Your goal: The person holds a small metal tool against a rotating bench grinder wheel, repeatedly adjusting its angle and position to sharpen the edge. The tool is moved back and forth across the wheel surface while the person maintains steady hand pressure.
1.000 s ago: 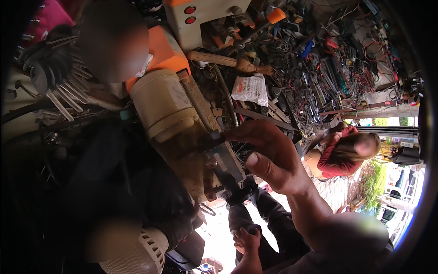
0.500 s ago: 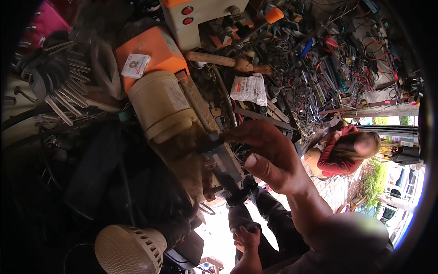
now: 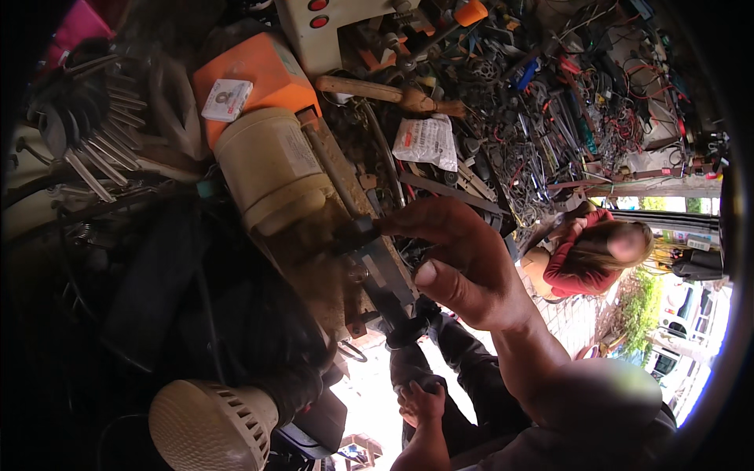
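Note:
My right hand (image 3: 428, 251) reaches over a bench machine, fingers arched and thumb held apart. Its shadowed fingertips are at a black collar (image 3: 357, 234) on the shaft housing (image 3: 377, 282); whether they touch it is hard to tell. A beige cylindrical motor (image 3: 271, 169) is mounted just above, on a grimy base. At the housing's lower end sits a black disc (image 3: 407, 334). Lower down, my left hand (image 3: 420, 404) rests on a dark trouser leg (image 3: 408, 369) with its fingers loosely spread.
An orange housing (image 3: 259, 67), wooden handle (image 3: 361, 88), plastic bag (image 3: 420, 141) and heaped tools (image 3: 550, 102) crowd the bench. Metal rods (image 3: 102, 149) fan out at upper left; a white bulb (image 3: 208, 424) is at lower left. A person in red (image 3: 581, 259) is beside a doorway.
The view has shifted slightly, so the machine and bench appear a little higher and further left. My right hand stays at the shaft housing; my left stays on the leg.

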The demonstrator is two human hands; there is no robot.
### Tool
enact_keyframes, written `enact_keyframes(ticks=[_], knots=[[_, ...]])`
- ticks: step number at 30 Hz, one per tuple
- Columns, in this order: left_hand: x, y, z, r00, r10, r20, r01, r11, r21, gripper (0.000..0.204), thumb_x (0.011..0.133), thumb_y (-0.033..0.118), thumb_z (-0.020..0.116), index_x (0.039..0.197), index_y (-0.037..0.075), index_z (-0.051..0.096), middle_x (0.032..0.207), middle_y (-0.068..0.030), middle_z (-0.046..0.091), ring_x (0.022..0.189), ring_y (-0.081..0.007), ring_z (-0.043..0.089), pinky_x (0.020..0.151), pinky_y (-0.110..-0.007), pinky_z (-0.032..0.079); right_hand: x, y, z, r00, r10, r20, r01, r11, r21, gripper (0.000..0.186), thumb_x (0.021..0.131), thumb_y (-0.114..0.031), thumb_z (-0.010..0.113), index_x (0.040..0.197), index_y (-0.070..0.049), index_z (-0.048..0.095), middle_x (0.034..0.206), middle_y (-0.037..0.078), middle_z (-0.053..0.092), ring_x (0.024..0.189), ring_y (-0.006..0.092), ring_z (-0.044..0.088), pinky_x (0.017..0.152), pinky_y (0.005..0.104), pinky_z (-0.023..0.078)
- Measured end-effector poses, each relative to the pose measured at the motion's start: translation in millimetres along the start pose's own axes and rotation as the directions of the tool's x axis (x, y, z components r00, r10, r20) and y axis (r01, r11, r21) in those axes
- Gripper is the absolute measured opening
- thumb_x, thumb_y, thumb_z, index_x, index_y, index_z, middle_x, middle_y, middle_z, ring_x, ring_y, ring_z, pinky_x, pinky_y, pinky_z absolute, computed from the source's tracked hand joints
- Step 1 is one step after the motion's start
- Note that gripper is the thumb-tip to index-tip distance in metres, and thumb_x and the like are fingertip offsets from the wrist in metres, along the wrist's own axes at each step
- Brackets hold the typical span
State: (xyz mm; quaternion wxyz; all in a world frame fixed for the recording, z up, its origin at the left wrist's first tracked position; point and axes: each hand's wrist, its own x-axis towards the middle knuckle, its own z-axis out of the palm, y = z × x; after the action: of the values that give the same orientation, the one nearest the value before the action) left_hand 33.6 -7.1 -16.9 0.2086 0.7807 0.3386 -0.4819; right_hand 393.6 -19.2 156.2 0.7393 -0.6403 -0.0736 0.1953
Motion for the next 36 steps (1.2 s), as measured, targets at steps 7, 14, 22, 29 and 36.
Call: enact_keyframes(ticks=[7,14,22,29,36], knots=[[-1,-4,7,0.999,0.014,-0.045,-0.014,1.0,-0.008,0.077,0.079,0.058,0.065,0.135,0.007,0.053,0.141,-0.0225,0.047,0.133,-0.0399,0.043,0.103,-0.053,0.042,-2,-2,2,1.0,0.028,-0.009,-0.028,1.0,-0.002,0.059,0.089,-0.029,0.074,0.129,0.007,0.05,0.122,0.019,0.058,0.096,0.019,0.066,0.076,0.0277,0.053],[-2,-3,6,0.999,0.011,-0.042,-0.011,1.0,-0.008,0.076,0.079,0.057,0.065,0.136,0.007,0.053,0.142,-0.0224,0.046,0.133,-0.0398,0.043,0.103,-0.053,0.041,-3,-2,5,0.999,0.031,-0.019,-0.031,0.999,0.018,0.061,0.089,-0.029,0.074,0.13,0.007,0.049,0.121,0.02,0.059,0.09,0.018,0.067,0.072,0.0268,0.053],[-2,-4,8,1.0,-0.003,-0.006,0.003,1.0,-0.006,0.076,0.079,0.057,0.064,0.136,0.008,0.053,0.144,-0.0221,0.045,0.132,-0.0397,0.043,0.104,-0.053,0.041,-4,-6,6,0.998,0.059,-0.027,-0.059,0.998,-0.014,0.06,0.089,-0.027,0.075,0.13,0.007,0.048,0.117,0.017,0.062,0.073,0.0113,0.067,0.062,0.0244,0.048],[-3,-4,4,1.0,-0.004,-0.011,0.004,1.0,0.004,0.076,0.079,0.057,0.064,0.136,0.008,0.053,0.145,-0.0219,0.045,0.13,-0.0402,0.045,0.102,-0.052,0.043,-3,-9,6,0.998,0.057,0.02,-0.054,0.992,-0.115,0.058,0.088,-0.026,0.075,0.13,0.006,0.049,0.104,0.012,0.066,0.057,0.0065,0.057,0.052,0.0239,0.041],[-2,-9,4,1.0,-0.009,-0.028,0.009,1.0,-0.004,0.076,0.08,0.055,0.065,0.136,0.006,0.052,0.142,-0.0207,0.046,0.124,-0.0393,0.05,0.098,-0.052,0.046,-8,-6,6,0.999,0.04,-0.014,-0.04,0.999,-0.022,0.052,0.09,-0.026,0.072,0.126,0.006,0.052,0.109,0.015,0.064,0.065,0.0091,0.058,0.058,0.0267,0.045]])
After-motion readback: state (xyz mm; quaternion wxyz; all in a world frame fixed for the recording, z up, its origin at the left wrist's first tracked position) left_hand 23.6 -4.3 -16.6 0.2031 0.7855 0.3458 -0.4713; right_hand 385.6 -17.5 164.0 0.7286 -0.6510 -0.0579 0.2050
